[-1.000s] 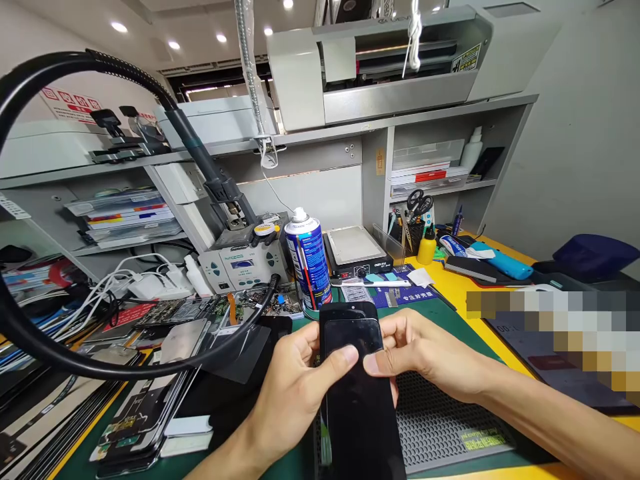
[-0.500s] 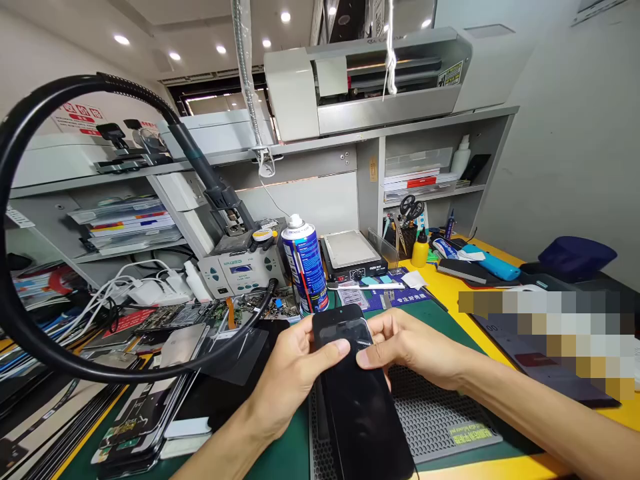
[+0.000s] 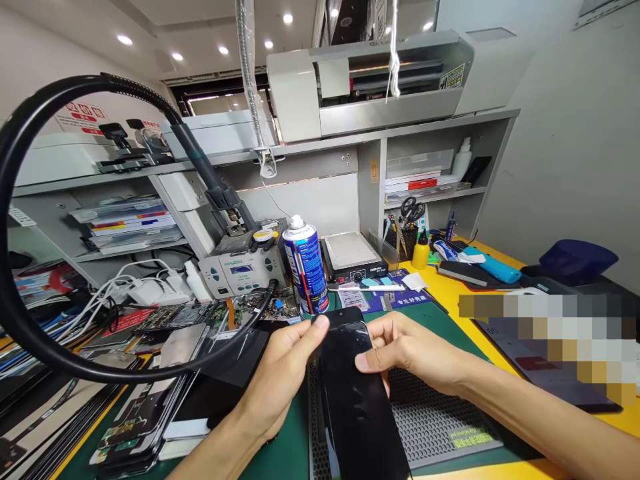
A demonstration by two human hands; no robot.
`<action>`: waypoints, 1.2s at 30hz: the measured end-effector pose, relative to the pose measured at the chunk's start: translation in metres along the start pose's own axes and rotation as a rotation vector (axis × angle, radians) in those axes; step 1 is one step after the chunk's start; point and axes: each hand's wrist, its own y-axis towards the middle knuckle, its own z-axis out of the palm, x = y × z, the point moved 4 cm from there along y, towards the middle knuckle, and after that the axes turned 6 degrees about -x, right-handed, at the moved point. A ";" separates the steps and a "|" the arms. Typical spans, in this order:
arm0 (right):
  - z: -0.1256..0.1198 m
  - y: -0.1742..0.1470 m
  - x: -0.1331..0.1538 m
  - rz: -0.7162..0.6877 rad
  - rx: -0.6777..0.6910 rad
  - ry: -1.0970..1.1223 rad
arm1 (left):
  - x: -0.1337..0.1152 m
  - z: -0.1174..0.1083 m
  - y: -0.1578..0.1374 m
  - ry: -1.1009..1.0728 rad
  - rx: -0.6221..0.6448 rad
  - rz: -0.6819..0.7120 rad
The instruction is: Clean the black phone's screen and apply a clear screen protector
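A black smartphone (image 3: 357, 407) with a dark glossy front is tilted between my two hands above the bench. My left hand (image 3: 285, 370) grips its upper left corner, thumb on the top edge and fingers mostly hidden behind. On the other side my right hand (image 3: 403, 350) holds the right edge, thumb pressed on the front and the other fingers bent behind. A glossy sheet or panel edge shows just below the phone's top end; whether it is separate I cannot tell. Beneath the phone lies a grey perforated pad (image 3: 435, 420) on a green mat (image 3: 285, 440).
A blue spray can (image 3: 306, 267) stands just beyond the phone. Behind it are a rework station (image 3: 240, 270) and a flat heating plate (image 3: 353, 252). A thick black hose (image 3: 65, 357) loops across the left, over opened phones (image 3: 145, 413). A yellow bottle (image 3: 421, 252) stands at the right.
My left thumb has slid from the middle of the phone's front up to its top left corner. My right thumb stays pressed on the front.
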 end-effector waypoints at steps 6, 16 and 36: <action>0.004 -0.001 -0.002 -0.053 0.053 0.063 | -0.001 0.005 -0.002 0.055 -0.014 0.034; -0.001 0.008 -0.007 -0.128 -0.198 0.087 | 0.008 0.010 -0.002 0.102 0.038 0.026; 0.000 0.007 -0.006 -0.074 -0.210 0.121 | 0.008 0.007 0.000 0.043 -0.058 -0.011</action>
